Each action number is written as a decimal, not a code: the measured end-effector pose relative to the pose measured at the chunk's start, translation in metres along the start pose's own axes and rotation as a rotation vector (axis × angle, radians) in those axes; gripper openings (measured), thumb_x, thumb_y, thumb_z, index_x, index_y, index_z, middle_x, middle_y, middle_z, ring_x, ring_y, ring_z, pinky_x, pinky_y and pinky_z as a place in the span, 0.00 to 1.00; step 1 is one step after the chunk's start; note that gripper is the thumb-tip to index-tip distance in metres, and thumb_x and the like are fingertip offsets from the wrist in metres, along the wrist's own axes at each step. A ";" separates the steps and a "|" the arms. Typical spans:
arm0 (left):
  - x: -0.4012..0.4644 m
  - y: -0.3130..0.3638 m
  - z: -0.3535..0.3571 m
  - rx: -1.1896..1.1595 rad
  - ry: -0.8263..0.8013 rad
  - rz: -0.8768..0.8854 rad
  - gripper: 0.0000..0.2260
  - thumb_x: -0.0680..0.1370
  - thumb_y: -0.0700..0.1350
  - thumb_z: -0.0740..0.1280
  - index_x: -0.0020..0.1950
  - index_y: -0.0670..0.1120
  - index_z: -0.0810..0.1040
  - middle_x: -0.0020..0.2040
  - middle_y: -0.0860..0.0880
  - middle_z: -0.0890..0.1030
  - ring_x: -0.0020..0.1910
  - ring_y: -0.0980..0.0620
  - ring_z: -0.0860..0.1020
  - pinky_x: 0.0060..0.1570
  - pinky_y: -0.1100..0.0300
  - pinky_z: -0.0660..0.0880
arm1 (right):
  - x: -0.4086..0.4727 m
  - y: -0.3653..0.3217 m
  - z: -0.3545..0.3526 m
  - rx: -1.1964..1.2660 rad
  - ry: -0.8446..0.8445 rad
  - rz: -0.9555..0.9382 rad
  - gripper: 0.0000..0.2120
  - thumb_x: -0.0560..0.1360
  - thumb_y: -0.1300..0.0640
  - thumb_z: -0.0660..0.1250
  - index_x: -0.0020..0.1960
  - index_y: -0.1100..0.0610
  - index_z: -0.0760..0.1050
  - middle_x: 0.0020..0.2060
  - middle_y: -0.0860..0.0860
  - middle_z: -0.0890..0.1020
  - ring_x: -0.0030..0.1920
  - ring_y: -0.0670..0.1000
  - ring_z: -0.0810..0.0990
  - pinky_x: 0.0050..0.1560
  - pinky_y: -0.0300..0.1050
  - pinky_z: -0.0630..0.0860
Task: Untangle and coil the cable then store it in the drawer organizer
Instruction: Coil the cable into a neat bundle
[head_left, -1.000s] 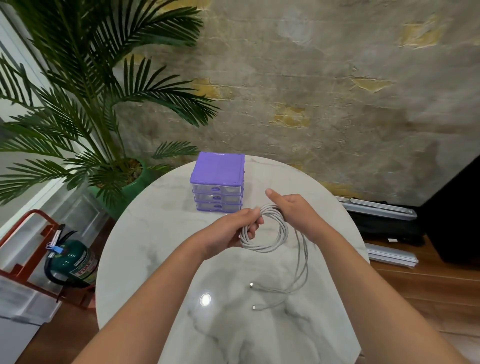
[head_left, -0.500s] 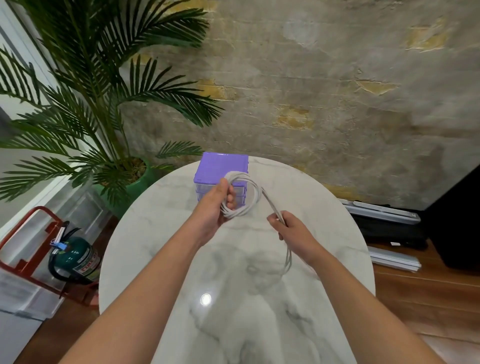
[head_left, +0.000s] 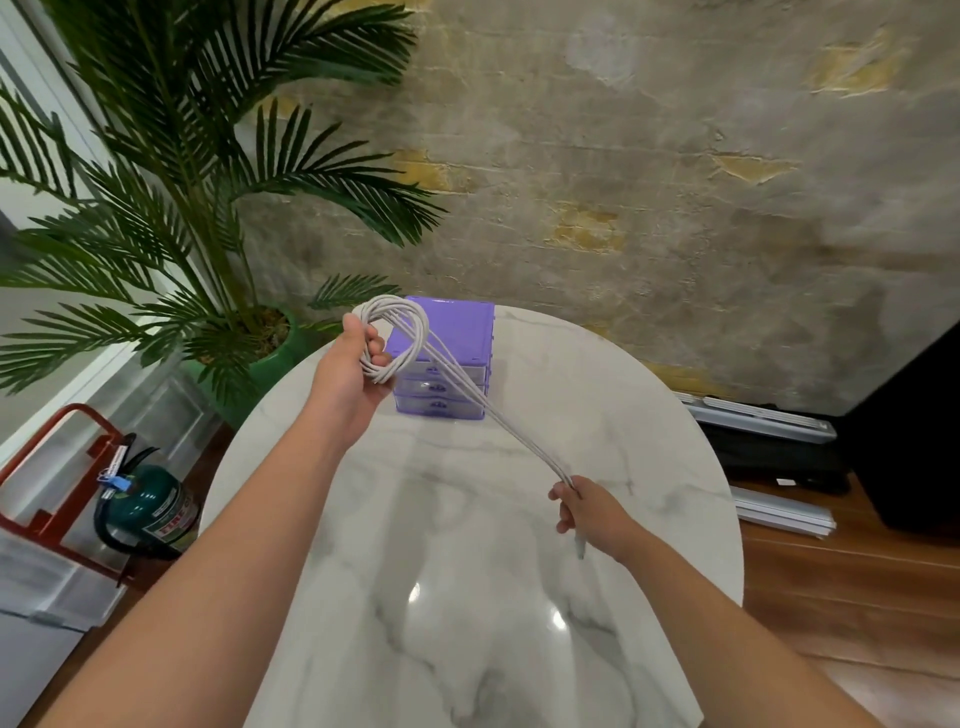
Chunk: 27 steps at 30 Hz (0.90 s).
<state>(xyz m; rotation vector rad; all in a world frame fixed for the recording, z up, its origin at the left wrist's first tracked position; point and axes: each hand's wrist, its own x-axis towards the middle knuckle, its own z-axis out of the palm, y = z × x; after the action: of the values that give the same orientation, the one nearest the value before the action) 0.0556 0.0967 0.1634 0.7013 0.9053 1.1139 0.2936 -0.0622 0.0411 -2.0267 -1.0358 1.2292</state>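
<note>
**Cable pulled taut above the table**

The left hand (head_left: 349, 382) grips a bundle of white cable (head_left: 400, 338) loops, raised in front of the purple drawer organizer (head_left: 452, 358) at the table's (head_left: 597, 415) far edge. Several strands run tight down to the right hand (head_left: 587, 512), which pinches them above the table's right side, a short end poking out below.

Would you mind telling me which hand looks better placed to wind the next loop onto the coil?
Probably the right hand: it pinches the stretched strands of the cable and is free to swing them round. The left hand already grips the coil.
</note>
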 end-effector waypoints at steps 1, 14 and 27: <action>0.000 0.001 -0.001 -0.003 -0.004 -0.006 0.16 0.83 0.56 0.54 0.41 0.50 0.71 0.29 0.56 0.70 0.24 0.59 0.68 0.36 0.64 0.67 | -0.001 0.003 0.002 0.051 0.022 0.023 0.15 0.83 0.53 0.54 0.52 0.62 0.73 0.34 0.52 0.73 0.32 0.52 0.79 0.37 0.41 0.73; -0.030 -0.032 0.015 0.408 -0.332 -0.171 0.13 0.82 0.55 0.57 0.43 0.49 0.72 0.34 0.54 0.70 0.30 0.58 0.68 0.35 0.65 0.66 | 0.000 -0.018 0.017 1.040 -0.136 0.306 0.09 0.75 0.64 0.49 0.40 0.58 0.65 0.27 0.51 0.63 0.25 0.50 0.60 0.28 0.44 0.67; -0.046 -0.053 0.026 0.550 -0.483 -0.249 0.14 0.82 0.56 0.58 0.49 0.46 0.73 0.37 0.53 0.71 0.32 0.58 0.70 0.36 0.67 0.69 | -0.006 -0.048 -0.006 0.760 -0.093 -0.137 0.14 0.80 0.60 0.64 0.60 0.69 0.77 0.56 0.64 0.82 0.53 0.60 0.83 0.55 0.47 0.81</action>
<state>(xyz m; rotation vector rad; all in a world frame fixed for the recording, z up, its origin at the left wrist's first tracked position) 0.0944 0.0355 0.1427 1.2097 0.8498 0.4314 0.2814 -0.0408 0.0836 -1.3031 -0.5923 1.3790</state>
